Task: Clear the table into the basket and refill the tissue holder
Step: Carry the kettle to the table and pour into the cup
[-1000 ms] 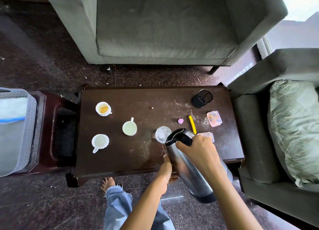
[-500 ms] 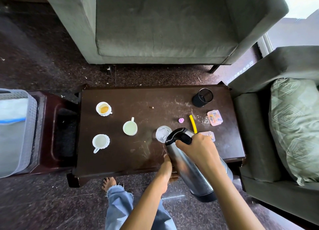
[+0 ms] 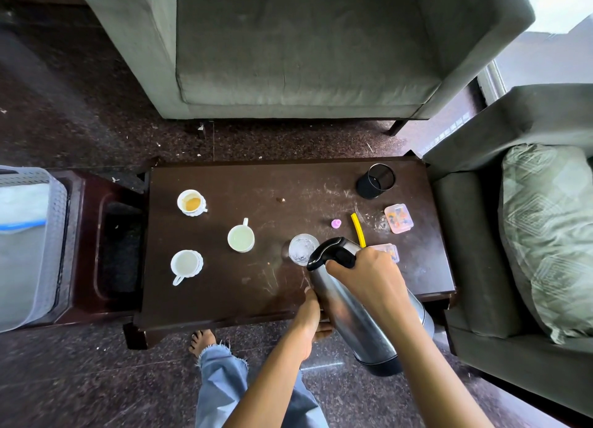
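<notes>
A steel flask (image 3: pixel 359 312) with a black lid hangs tilted over the near edge of the dark wooden table (image 3: pixel 256 292). My right hand (image 3: pixel 369 283) grips its black handle, and my left hand (image 3: pixel 309 318) supports its side from below. The spout leans toward a clear glass (image 3: pixel 301 252). Three white cups stand on the left half: one with brown liquid (image 3: pixel 191 203), one with pale liquid (image 3: pixel 241 237), one nearest (image 3: pixel 185 265). A grey basket (image 3: pixel 29 244) sits far left on a side stand.
A black mesh holder (image 3: pixel 375 181), a yellow stick (image 3: pixel 357 228), a pink bit (image 3: pixel 335 223) and two small pink boxes (image 3: pixel 399 218) lie on the table's right. A grey sofa (image 3: pixel 305 48) is beyond; an armchair with a cushion (image 3: pixel 545 231) is at right.
Almost nothing has moved. Both hands keep the flask tilted in the same place beside the glass.
</notes>
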A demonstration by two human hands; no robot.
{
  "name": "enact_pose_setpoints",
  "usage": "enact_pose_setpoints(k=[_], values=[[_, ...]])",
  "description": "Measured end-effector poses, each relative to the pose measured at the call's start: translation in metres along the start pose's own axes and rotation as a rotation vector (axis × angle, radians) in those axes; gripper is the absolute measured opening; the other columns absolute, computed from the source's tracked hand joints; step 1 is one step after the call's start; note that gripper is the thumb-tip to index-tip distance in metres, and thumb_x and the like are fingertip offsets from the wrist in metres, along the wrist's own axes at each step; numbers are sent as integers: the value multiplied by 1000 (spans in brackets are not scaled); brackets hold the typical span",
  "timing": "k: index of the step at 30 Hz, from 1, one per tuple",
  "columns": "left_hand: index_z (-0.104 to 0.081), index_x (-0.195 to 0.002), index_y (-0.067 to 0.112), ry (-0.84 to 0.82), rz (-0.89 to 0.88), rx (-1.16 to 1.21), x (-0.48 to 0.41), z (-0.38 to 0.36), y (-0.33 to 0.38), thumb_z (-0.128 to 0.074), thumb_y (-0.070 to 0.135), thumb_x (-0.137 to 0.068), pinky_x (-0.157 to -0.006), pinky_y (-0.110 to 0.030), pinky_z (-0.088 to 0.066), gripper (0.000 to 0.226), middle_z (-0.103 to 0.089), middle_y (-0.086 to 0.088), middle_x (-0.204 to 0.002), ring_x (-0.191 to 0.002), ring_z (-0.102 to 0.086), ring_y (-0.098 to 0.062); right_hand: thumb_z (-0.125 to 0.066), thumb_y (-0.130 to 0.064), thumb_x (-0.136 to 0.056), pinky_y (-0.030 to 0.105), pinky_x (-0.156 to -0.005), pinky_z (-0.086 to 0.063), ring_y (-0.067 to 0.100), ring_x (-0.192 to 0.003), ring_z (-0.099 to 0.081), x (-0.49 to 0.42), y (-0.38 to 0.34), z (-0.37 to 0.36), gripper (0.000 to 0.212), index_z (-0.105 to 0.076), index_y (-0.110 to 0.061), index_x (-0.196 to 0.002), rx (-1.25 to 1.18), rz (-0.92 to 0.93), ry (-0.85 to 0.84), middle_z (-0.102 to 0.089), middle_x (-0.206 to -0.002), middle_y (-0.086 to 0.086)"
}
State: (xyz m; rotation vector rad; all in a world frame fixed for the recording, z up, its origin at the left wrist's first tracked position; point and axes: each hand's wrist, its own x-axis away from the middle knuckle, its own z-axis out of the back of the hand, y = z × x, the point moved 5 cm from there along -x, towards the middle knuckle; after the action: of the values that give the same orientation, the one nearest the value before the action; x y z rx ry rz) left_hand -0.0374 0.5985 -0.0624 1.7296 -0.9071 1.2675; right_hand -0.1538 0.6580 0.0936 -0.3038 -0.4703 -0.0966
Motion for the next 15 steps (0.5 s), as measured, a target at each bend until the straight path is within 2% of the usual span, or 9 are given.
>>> enact_pose_setpoints(k=[5, 9, 13, 15], values=[[-62, -90, 8, -8, 4, 13, 2, -1, 2, -20, 54, -100, -71, -32, -55, 63, -69, -13, -84, -82, -67, -26, -61, -46, -75, 27, -59, -39, 31, -66, -53, 0, -1, 1, 40, -45, -12, -61, -4, -4, -3, -41, -53, 1], [-62, -96, 7, -11, 3, 27, 4, 0, 3, -20, 54, -100, -68, -32, -55, 63, -69, -14, -84, -81, -67, -25, -61, -46, -75, 27, -58, -39, 31, -66, -52, 0, -2, 2, 43, -39, -15, -56, 1, 3, -6, -40, -52, 0], [-62, -97, 7, -9, -8, 10, 5, -1, 4, -19, 54, -100, -79, -35, -56, 64, -69, -14, -86, -87, -68, -27, -61, -46, -75, 27, -58, -39, 31, -66, -53, 0, -2, 3, 43, -38, -15, -55, -5, -6, -7, -40, -53, 0], [-62, -95, 7, -7, -9, 6, 5, 0, 4, -19, 53, -100, -80, -35, -55, 63, -68, -14, -85, -86, -67, -26, -62, -46, -75, 27, -58, -39, 30, -66, -52, 1, -2, 3, 44, -37, -15, -55, -10, -9, -6, -39, -53, 0]])
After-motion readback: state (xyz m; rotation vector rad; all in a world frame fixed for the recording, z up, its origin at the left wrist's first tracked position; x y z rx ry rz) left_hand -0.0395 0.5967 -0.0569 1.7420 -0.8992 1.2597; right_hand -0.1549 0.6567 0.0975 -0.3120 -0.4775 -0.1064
